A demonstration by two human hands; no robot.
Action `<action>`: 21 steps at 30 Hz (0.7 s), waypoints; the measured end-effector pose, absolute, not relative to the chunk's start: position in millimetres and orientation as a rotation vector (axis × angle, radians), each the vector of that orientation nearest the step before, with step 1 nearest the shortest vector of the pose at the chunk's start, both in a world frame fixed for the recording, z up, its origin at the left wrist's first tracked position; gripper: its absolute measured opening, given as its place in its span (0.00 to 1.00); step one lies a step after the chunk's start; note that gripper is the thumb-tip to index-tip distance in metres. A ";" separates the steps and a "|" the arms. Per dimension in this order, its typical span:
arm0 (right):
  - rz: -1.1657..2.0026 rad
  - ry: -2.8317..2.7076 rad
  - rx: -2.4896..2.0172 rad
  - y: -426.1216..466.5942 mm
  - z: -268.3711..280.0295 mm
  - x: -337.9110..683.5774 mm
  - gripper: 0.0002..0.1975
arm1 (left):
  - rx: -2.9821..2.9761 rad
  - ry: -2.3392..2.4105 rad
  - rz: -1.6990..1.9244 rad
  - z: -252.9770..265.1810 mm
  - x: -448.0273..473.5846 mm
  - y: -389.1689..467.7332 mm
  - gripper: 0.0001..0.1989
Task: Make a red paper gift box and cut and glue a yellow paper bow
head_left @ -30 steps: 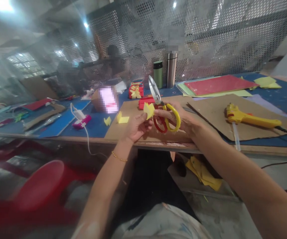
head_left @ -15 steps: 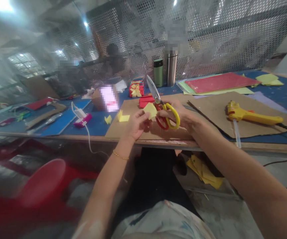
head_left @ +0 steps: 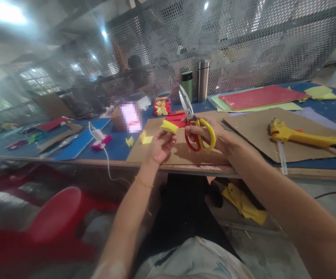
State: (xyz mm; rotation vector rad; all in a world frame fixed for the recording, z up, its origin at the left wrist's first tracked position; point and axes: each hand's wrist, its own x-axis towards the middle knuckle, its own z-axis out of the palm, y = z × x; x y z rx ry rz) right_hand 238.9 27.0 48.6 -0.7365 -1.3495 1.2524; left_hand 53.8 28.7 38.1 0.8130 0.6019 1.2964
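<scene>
My left hand (head_left: 162, 148) pinches a folded piece of yellow paper (head_left: 168, 126) between thumb and fingers, above the cardboard sheet (head_left: 179, 158). In my right hand (head_left: 210, 131) are scissors (head_left: 197, 133) with one red and one yellow handle loop; their blades point up and away from me, apart from the paper. Behind the hands lies a red paper piece (head_left: 175, 118). A folded yellow strip (head_left: 147, 138) and a small yellow scrap (head_left: 129, 142) sit left of my left hand.
A yellow glue gun (head_left: 302, 136) rests on cardboard at right. Red paper sheets (head_left: 264, 97), a green bottle (head_left: 187, 87) and a steel flask (head_left: 203, 82) stand or lie farther back. At left are a magenta power adapter (head_left: 101, 142), a lit phone (head_left: 130, 117) and a red stool (head_left: 56, 213).
The yellow paper has turned in my left hand and now shows its folded edge. My right hand with the scissors has drawn apart from it to the right.
</scene>
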 end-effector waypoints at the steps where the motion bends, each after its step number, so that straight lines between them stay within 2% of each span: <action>1: 1.253 -1.355 -0.735 25.9 49.0 238.2 0.25 | 0.817 0.602 1.290 38.4 53.1 28.5 0.10; 6: 1.250 -1.381 -0.692 20.8 49.5 236.4 0.23 | 0.854 0.586 1.259 39.1 49.9 26.6 0.10; 13: 1.248 -1.415 -0.659 21.3 45.3 236.4 0.25 | 0.897 0.610 1.284 40.6 48.9 22.0 0.18; 18: 1.296 -1.416 -0.655 22.3 43.3 234.2 0.26 | 1.004 0.531 1.252 41.7 49.2 20.1 0.14; 21: 1.329 -1.415 -0.649 17.3 46.1 232.9 0.26 | 1.097 0.495 1.244 39.9 50.4 21.0 0.15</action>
